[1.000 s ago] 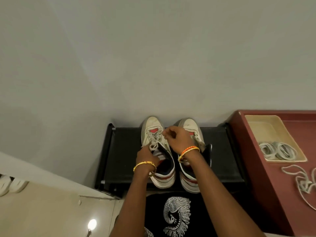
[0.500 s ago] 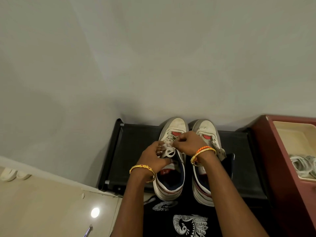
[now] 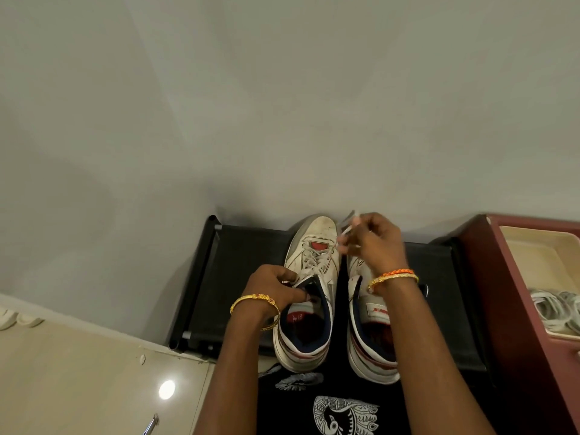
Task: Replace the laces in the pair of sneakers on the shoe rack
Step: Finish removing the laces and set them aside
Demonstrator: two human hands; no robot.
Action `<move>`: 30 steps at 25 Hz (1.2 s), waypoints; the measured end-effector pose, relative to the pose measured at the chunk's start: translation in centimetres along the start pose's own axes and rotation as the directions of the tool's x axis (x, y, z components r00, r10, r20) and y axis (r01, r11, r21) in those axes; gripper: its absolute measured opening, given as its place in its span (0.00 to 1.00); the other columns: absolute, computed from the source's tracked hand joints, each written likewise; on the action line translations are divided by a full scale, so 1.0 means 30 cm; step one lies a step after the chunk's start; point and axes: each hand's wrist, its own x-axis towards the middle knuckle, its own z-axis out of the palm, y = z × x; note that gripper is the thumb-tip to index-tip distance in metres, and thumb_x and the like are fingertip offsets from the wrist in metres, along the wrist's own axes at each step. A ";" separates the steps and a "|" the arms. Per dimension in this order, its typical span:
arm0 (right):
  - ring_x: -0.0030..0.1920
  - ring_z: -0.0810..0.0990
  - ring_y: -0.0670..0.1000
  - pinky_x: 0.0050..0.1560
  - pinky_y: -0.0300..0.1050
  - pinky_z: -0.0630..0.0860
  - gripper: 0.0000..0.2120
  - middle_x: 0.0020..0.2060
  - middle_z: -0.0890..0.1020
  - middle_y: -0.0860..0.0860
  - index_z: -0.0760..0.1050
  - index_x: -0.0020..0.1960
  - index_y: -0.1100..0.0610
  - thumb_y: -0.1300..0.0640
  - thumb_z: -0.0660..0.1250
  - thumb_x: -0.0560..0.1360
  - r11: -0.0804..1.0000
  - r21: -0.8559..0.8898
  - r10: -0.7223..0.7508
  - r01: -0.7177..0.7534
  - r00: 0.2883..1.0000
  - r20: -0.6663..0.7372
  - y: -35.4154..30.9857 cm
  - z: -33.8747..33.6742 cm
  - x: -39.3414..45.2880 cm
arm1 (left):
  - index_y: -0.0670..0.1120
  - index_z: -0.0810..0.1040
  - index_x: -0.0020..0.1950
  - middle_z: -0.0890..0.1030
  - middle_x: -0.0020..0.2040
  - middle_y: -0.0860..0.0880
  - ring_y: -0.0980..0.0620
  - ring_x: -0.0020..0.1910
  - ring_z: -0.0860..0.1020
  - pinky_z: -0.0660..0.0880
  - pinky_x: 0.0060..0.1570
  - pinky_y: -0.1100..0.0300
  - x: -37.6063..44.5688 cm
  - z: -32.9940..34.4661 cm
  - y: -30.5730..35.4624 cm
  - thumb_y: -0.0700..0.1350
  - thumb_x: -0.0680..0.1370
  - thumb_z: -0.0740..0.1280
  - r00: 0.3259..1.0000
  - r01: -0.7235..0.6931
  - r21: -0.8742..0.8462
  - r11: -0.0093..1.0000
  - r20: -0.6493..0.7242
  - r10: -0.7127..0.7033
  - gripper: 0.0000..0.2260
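Two worn white sneakers with navy lining stand side by side on a black shoe rack (image 3: 244,265), toes to the wall. The left sneaker (image 3: 309,296) still has a white lace (image 3: 317,255) crossed through its eyelets. My left hand (image 3: 276,288) grips its collar beside the tongue. My right hand (image 3: 375,243) is raised above the toe of the right sneaker (image 3: 368,337), pinching a lace end (image 3: 346,226) that runs taut from the left sneaker's eyelets. Much of the right sneaker's front is hidden by my right hand.
A dark red cabinet (image 3: 502,293) stands to the right of the rack, bearing a cream tray (image 3: 530,246) with coiled white laces (image 3: 555,309). A grey wall rises directly behind the rack. Beige tiled floor (image 3: 78,372) lies to the left.
My right hand has lifted up and away to the right, drawing a lace end out of the left sneaker. My left hand slid down from the laces to the sneaker's collar.
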 end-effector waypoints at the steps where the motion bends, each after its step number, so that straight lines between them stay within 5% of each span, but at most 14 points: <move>1: 0.27 0.81 0.44 0.30 0.37 0.78 0.07 0.38 0.75 0.57 0.71 0.42 0.62 0.65 0.59 0.79 0.988 0.128 -0.073 0.087 0.991 -0.111 -0.026 -0.028 0.008 | 0.43 0.80 0.57 0.82 0.52 0.45 0.49 0.48 0.80 0.78 0.49 0.58 0.002 -0.001 -0.001 0.40 0.67 0.76 1.000 0.006 0.007 1.000 -0.005 -0.006 0.19; 4: 0.29 0.82 0.46 0.33 0.38 0.80 0.10 0.36 0.76 0.55 0.70 0.39 0.59 0.66 0.61 0.78 0.916 0.306 -0.146 0.259 0.926 -0.347 -0.067 -0.119 0.028 | 0.42 0.81 0.55 0.82 0.50 0.46 0.50 0.46 0.80 0.77 0.46 0.61 0.000 -0.003 0.004 0.41 0.66 0.77 1.000 0.008 0.024 1.000 0.000 -0.008 0.19; 7: 0.37 0.83 0.51 0.37 0.42 0.81 0.03 0.39 0.79 0.58 0.72 0.45 0.61 0.68 0.63 0.76 0.953 0.290 -0.010 0.087 0.966 -0.259 -0.019 -0.126 0.025 | 0.44 0.82 0.47 0.82 0.45 0.47 0.53 0.41 0.80 0.78 0.40 0.64 -0.003 -0.015 0.011 0.45 0.65 0.78 0.998 -0.004 -0.001 1.000 0.066 0.004 0.14; 10: 0.45 0.81 0.51 0.49 0.49 0.79 0.09 0.43 0.80 0.52 0.74 0.52 0.56 0.65 0.66 0.74 0.989 -0.134 -0.066 0.056 0.996 -0.067 0.037 -0.096 -0.003 | 0.46 0.79 0.44 0.81 0.47 0.48 0.52 0.44 0.80 0.79 0.41 0.61 -0.009 -0.027 0.024 0.48 0.65 0.78 0.996 -0.062 -0.038 0.997 0.065 0.065 0.13; 13: 0.52 0.77 0.46 0.56 0.43 0.73 0.05 0.46 0.80 0.45 0.78 0.47 0.52 0.61 0.67 0.73 0.775 -0.583 -0.047 0.245 0.942 0.332 0.073 -0.044 -0.075 | 0.48 0.77 0.42 0.74 0.57 0.51 0.51 0.55 0.75 0.75 0.49 0.60 0.001 -0.003 0.043 0.44 0.67 0.76 0.979 -0.205 0.027 0.978 -0.012 0.205 0.09; 16: 0.58 0.72 0.48 0.64 0.53 0.67 0.12 0.51 0.75 0.44 0.76 0.53 0.50 0.55 0.68 0.70 0.588 -0.732 -0.011 0.343 0.909 0.417 0.109 -0.026 -0.103 | 0.46 0.77 0.43 0.70 0.61 0.50 0.50 0.59 0.73 0.69 0.53 0.62 0.005 0.032 0.066 0.43 0.71 0.73 0.959 -0.280 0.123 0.952 -0.015 0.284 0.06; 19: 0.64 0.67 0.48 0.70 0.57 0.60 0.22 0.58 0.70 0.43 0.68 0.58 0.43 0.46 0.67 0.65 0.608 -0.728 -0.012 0.318 0.920 0.392 0.114 -0.028 -0.110 | 0.49 0.74 0.40 0.76 0.55 0.49 0.51 0.54 0.76 0.73 0.50 0.64 0.010 0.029 0.074 0.41 0.71 0.72 0.936 -0.323 -0.022 0.946 -0.155 0.316 0.07; 22: 0.68 0.63 0.50 0.72 0.55 0.50 0.29 0.64 0.68 0.46 0.66 0.62 0.44 0.39 0.64 0.63 0.456 -0.838 -0.044 0.300 0.948 0.316 0.140 -0.014 -0.116 | 0.48 0.74 0.42 0.76 0.51 0.48 0.55 0.51 0.74 0.71 0.46 0.71 0.007 0.008 0.078 0.40 0.69 0.74 0.785 -0.445 0.066 0.893 -0.451 0.424 0.10; 24: 0.66 0.64 0.50 0.71 0.55 0.47 0.25 0.60 0.69 0.47 0.68 0.56 0.46 0.39 0.65 0.63 0.393 -0.860 -0.131 0.326 0.945 0.299 0.147 0.000 -0.118 | 0.47 0.75 0.48 0.74 0.57 0.48 0.56 0.54 0.72 0.70 0.48 0.70 0.002 0.001 0.083 0.42 0.67 0.75 0.677 -0.510 0.142 0.849 -0.543 0.497 0.14; 27: 0.61 0.68 0.50 0.71 0.54 0.49 0.13 0.53 0.71 0.47 0.72 0.48 0.49 0.49 0.69 0.67 0.403 -0.824 -0.230 0.399 0.915 0.331 0.152 0.021 -0.119 | 0.47 0.75 0.57 0.71 0.64 0.49 0.51 0.58 0.74 0.75 0.50 0.56 0.000 0.003 0.082 0.48 0.65 0.72 0.598 -0.499 0.283 0.819 -0.572 0.562 0.22; 30: 0.53 0.73 0.49 0.64 0.52 0.62 0.04 0.46 0.73 0.47 0.71 0.39 0.48 0.54 0.66 0.66 0.612 -0.662 -0.312 0.433 0.901 0.301 0.161 0.041 -0.123 | 0.47 0.74 0.60 0.72 0.61 0.50 0.50 0.55 0.75 0.76 0.51 0.44 -0.005 0.017 0.088 0.51 0.67 0.68 0.641 -0.462 0.321 0.826 -0.523 0.562 0.23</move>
